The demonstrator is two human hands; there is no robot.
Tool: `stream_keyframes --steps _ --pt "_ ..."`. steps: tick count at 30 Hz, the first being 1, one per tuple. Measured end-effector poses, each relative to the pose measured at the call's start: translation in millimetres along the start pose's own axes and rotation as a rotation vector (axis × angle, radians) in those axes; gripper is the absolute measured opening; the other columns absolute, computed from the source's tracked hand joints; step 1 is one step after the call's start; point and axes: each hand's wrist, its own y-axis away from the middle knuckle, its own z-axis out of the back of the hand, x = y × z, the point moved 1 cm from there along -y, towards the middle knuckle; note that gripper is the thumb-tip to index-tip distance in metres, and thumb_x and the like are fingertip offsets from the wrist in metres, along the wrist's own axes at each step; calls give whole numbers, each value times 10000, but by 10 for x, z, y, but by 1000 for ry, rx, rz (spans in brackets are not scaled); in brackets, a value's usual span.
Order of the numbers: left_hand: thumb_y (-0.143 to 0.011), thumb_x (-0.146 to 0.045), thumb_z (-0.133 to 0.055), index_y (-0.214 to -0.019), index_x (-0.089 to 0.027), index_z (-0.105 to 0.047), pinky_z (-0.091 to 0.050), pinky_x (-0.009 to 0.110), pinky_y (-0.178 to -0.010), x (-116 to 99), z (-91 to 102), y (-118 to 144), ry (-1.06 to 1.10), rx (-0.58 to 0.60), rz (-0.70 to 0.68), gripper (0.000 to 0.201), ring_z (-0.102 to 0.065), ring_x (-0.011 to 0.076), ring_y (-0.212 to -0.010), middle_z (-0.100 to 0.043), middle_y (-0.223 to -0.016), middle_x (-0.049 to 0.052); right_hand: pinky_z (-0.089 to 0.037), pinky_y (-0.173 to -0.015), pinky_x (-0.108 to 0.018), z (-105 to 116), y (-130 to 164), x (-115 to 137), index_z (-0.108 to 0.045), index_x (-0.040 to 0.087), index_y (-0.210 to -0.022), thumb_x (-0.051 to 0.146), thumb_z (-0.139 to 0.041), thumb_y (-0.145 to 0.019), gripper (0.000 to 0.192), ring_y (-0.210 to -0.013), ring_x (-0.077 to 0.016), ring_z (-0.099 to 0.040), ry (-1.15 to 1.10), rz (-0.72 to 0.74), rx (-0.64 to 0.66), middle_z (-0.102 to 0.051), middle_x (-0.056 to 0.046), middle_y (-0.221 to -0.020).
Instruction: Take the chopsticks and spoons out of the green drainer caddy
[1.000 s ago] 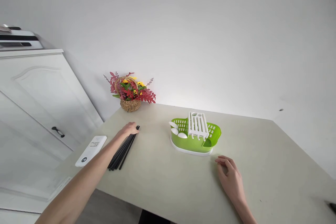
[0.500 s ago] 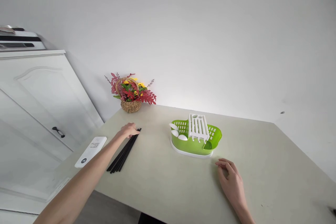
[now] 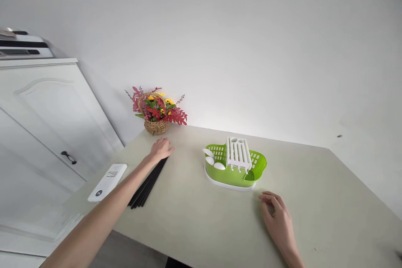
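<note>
Several black chopsticks (image 3: 147,188) lie side by side in a bundle on the left of the table. Over their far ends is my left hand (image 3: 160,149), palm down with its fingers apart; whether it touches them I cannot tell. My right hand (image 3: 279,217) rests on its side on the table, fingers loosely curved and nothing in them. Just beyond it stands a green cutlery basket (image 3: 226,174) with a white base and a white slotted rack (image 3: 238,153) across its top. White spoons (image 3: 219,166) sit in the basket's left part.
A wicker basket of artificial flowers (image 3: 157,113) stands at the table's back left corner. A white flat box-like object with printing (image 3: 108,181) lies near the left edge. A white cabinet (image 3: 53,134) is beside the table; a wall (image 3: 251,50) rises behind.
My left hand has spread its fingers and moved slightly up and right over the chopsticks' far ends, which its fingers were touching before. My right hand has stayed in place.
</note>
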Motion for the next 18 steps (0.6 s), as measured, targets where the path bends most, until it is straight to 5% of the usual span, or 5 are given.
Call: stream_keyframes --steps 7,12,18 --pt "-1010 -500 -484 -1063 -202 -670 -532 359 -949 -754 247 129 576 -265 -587 356 -672 237 -1056 -719 -1119 89 -512 -861 -350 3 2 -7 -691 249 -941 414 -489 -876 268 -1076 -233 -661 6 -11 3 -667 -60 -1225" --pt "-1050 -475 -448 -1061 -215 -682 -491 354 -1016 -1187 352 387 650 -207 -804 350 -659 218 -1091 -727 -1112 71 -509 -869 -357 -3 -5 -1 -685 246 -943 419 -487 -884 270 -1084 -237 -655 8 -1 0 -665 -62 -1225" --pt "-1079 -464 -381 -1125 -200 -667 -463 359 -1044 -1409 284 599 563 -97 -888 392 -623 219 -1150 -708 -1165 85 -510 -870 -354 8 -8 27 -687 238 -948 417 -491 -896 271 -1090 -239 -654 -4 4 3 -666 -75 -1226"
